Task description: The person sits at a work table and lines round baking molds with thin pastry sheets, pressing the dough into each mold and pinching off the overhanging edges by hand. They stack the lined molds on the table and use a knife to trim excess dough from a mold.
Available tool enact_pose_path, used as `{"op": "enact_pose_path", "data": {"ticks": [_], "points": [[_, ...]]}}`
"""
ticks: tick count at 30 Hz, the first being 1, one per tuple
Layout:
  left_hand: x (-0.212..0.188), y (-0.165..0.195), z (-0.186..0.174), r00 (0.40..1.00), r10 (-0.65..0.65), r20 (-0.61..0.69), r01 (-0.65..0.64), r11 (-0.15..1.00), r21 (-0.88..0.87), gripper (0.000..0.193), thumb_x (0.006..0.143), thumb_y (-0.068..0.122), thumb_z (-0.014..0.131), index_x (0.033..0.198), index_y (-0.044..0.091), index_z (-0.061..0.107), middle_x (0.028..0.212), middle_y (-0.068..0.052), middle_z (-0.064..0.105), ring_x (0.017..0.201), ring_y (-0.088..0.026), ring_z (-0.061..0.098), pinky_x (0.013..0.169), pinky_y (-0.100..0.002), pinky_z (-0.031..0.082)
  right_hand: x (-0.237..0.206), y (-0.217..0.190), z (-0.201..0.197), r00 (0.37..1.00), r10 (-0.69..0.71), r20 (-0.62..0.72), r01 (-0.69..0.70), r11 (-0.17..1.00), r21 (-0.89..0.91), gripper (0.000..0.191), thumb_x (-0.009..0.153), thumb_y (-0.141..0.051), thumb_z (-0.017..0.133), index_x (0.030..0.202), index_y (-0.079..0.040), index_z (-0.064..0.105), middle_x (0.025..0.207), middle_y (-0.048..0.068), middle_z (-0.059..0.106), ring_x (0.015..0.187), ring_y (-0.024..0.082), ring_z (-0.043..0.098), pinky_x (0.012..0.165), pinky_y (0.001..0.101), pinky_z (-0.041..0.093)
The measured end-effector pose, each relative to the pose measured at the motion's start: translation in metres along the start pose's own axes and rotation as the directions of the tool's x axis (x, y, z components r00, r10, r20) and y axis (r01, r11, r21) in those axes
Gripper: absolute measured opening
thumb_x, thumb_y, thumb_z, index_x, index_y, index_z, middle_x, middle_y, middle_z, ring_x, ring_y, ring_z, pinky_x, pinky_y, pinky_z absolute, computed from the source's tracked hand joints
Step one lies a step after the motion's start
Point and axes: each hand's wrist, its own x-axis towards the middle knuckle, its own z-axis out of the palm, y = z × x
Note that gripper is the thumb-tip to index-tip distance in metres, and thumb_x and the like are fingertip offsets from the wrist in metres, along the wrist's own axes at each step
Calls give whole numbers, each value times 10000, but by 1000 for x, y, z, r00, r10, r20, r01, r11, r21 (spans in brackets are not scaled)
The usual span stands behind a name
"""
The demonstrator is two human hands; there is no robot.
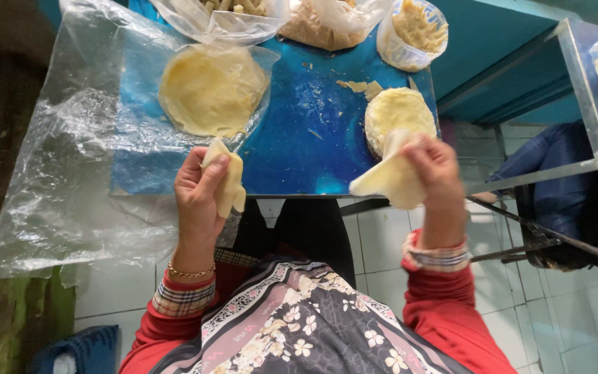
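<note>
— What has the left hand (198, 190) got?
— A folded piece of pale dough wrapper (226, 181), pinched between thumb and fingers just off the near edge of the blue tabletop (306, 131).

— And the right hand (436, 170)?
— It grips a second wrapper sheet (390, 181), which hangs loose below the fingers, right beside the stack of round wrappers (397, 114) on the tabletop.

— What else lies there?
— A flat round sheet of dough (210, 88) on clear plastic film (64, 159), and at the far edge a plastic bag of filling (226, 15) and a tub of yellow shreds (413, 31).
</note>
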Motion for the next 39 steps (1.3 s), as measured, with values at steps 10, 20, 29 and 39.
{"op": "enact_pose_path", "data": {"ticks": [10,20,29,39], "points": [[5,-13,15,999,-52,6,52,999,-4,40,1012,83,676,1040,82,647,912,12,670,762,-44,608,654,-216,500,90,-66,-82,876,-476,73,398,630,-667,165,1091,-160,782,1067,-5,731,916,-7,695,791,29,601,691,238,478],[13,-12,10,997,-71,23,70,997,36,45,1026,103,668,1013,80,631,893,8,664,755,-53,612,657,-237,525,44,19,-15,819,-535,208,320,125,-939,108,988,-190,798,1068,-117,790,845,68,648,685,242,642,618,369,501],[11,-18,11,998,-66,25,65,997,48,48,1031,106,663,1010,78,631,892,7,665,755,-50,609,657,-228,518,26,14,-5,760,-505,410,322,-256,-912,199,939,-205,796,1124,-139,767,855,38,611,817,236,635,682,377,510],[6,-32,40,966,-219,136,221,975,1,128,973,116,677,1094,94,640,921,11,673,741,-53,624,594,-219,507,-12,-1,36,718,-653,243,290,-36,-956,409,1031,-448,717,1265,-113,727,1128,77,694,1045,263,635,883,383,545]]}}
